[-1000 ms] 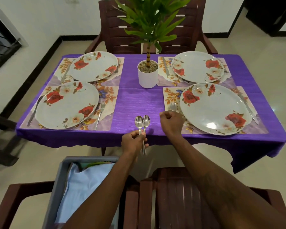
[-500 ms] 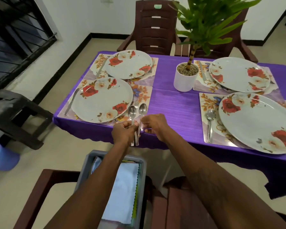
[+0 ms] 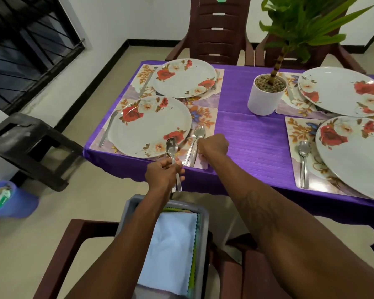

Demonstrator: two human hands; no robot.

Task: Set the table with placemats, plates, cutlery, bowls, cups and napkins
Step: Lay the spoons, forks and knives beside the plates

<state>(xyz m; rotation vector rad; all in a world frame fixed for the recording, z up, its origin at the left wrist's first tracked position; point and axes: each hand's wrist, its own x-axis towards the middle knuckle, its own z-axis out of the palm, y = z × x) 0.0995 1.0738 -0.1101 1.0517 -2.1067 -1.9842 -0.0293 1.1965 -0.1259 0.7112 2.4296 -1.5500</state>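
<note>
Left hand [image 3: 164, 174]: fist closed round the handle of spoon 1 [image 3: 171, 146], bowl pointing up, held over the table's [image 3: 253, 134] near edge by the near-left corner.

Right hand [image 3: 213, 145]: fingers curled on the handle of spoon 2 [image 3: 200, 133]; the fingertips are hidden behind the back of the hand.

Spoon 2 is on or just over the left mat [image 3: 205, 115], and contact cannot be told. It is just right of the left plate [image 3: 149, 128], beside a second handle [image 3: 187, 157] of unclear type.

Knife [image 3: 108, 128] lies along the left plate's left side.

On the right mat [image 3: 298, 130], spoon 3 [image 3: 303, 160] lies left of the right plate [image 3: 354, 156].

Pot [image 3: 263, 98] stands mid-table.

Below the near edge is a grey bin [image 3: 204, 223] holding folded cloths [image 3: 171, 244].
</note>
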